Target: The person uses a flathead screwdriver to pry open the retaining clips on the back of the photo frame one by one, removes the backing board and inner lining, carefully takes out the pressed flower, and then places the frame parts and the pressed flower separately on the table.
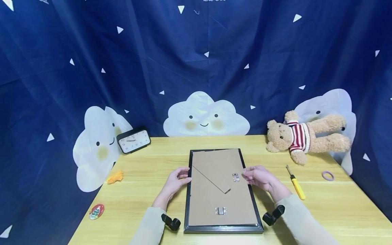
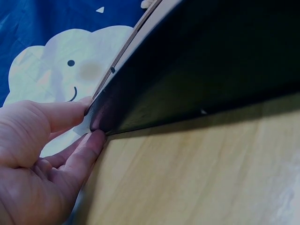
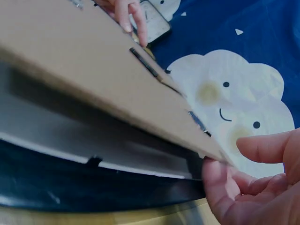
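A black picture frame [image 1: 224, 229] lies face down on the table, with a brown backing board [image 1: 211, 207] in its back. The board carries two metal hangers and a thin stand strip. My left hand [image 1: 175, 182] holds the frame's left side, thumb at the top edge and fingers low against the side [image 2: 101, 110]. On the right, my right hand [image 1: 260, 177] has its fingers curled under the edge of the backing board [image 3: 93, 79]. That edge is raised, and a gap shows between it and the black frame [image 3: 117, 190] in the right wrist view.
A yellow-handled screwdriver [image 1: 297, 187] and a purple ring [image 1: 327, 176] lie to the right. Behind them is a teddy bear [image 1: 312, 136] on its side. Along the left are a clock [image 1: 134, 141], orange yarn [image 1: 115, 177] and a round badge [image 1: 96, 211]. A blue curtain [image 1: 196, 51] hangs behind.
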`<state>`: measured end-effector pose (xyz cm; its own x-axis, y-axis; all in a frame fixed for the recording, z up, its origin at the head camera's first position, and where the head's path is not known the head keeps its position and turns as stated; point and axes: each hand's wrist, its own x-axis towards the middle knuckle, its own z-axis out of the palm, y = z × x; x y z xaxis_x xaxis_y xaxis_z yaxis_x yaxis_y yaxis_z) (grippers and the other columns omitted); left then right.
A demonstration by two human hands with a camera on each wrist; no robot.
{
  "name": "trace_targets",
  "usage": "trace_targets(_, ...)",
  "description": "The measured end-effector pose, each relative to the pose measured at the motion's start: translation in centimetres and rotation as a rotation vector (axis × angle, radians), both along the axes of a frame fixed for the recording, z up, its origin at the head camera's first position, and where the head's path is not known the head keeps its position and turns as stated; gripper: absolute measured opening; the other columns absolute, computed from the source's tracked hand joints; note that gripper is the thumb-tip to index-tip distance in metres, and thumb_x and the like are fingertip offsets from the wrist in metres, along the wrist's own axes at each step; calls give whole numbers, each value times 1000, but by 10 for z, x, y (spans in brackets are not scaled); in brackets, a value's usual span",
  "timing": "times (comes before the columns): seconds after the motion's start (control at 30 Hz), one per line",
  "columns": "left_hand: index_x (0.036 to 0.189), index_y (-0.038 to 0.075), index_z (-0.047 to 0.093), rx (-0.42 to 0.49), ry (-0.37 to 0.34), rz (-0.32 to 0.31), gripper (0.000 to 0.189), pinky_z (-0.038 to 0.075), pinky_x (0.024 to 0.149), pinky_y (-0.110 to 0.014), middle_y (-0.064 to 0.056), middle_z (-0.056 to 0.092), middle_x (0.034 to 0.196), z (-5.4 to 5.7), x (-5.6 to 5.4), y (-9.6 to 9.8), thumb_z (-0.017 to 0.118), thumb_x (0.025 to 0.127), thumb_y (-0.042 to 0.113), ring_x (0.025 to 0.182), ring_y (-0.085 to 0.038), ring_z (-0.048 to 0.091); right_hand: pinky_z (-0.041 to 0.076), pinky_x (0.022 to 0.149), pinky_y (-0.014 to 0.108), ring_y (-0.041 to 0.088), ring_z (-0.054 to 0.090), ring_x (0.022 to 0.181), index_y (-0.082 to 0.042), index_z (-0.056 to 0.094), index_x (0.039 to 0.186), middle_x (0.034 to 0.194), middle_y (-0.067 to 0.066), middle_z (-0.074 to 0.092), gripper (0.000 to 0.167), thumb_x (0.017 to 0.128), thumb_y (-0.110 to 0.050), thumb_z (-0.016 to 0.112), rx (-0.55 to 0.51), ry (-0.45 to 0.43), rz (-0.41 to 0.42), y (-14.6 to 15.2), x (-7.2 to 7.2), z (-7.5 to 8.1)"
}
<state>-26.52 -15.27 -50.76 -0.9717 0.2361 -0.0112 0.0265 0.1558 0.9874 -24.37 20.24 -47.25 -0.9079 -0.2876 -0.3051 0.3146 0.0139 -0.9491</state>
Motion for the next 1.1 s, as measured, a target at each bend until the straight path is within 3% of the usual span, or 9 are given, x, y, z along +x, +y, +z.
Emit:
trace_targets(0.1, 124, -4, 54, -3, -5, 1, 47, 50, 84, -30, -21, 56, 117, 2, 1, 0, 70, 79, -1, 106, -35, 53, 49, 70, 27, 10, 55, 71, 13, 43, 114, 82, 1, 59, 30, 90, -2, 52, 20, -1, -33, -3, 1, 1)
trace_targets(0.3, 123, 0, 56, -14, 0, 28, 48, 50, 83, -27, -17, 58, 116, -17, -9, -3, 72, 78, 2, 103, -29, 56, 52, 65, 27, 10, 60, 65, 0, 42, 101, 75, 0, 63, 20, 88, -3, 57, -19, -5, -65, -12, 2, 7)
trace_targets(0.4, 123, -1, 55, -7, -6, 26, 48, 51, 83, -27, -19, 57, 116, -19, -8, -3, 72, 78, 2, 104, -31, 56, 55, 62, 30, 13, 62, 66, 1, 43, 100, 77, 3, 65, 17, 89, -3, 56, -12, -12, -54, -14, 3, 5)
trace_targets(0.57, 124, -8, 52, 24, -16, 0, 48, 51, 83, -28, -26, 55, 117, -5, 0, -1, 69, 79, -3, 106, -38, 54, 57, 60, 31, 17, 66, 66, 4, 43, 103, 79, 8, 68, 14, 90, 4, 49, -84, -39, -55, -8, 7, -4)
trace_targets(0.7, 124, -8, 52, 10, -10, 19, 48, 51, 83, -27, -26, 56, 116, 6, 7, -2, 69, 79, -3, 105, -36, 54, 56, 58, 27, 16, 65, 66, 6, 41, 106, 79, 7, 68, 18, 89, 5, 48, -130, -29, -58, -1, 8, -8)
trace_targets(1.1, 124, -5, 52, -6, -30, 26, 48, 51, 83, -27, -24, 56, 117, 9, 6, -1, 69, 79, -2, 105, -34, 54, 55, 60, 27, 15, 66, 69, 0, 41, 103, 79, 4, 68, 13, 91, 5, 45, -212, -28, -64, 16, 9, -8)
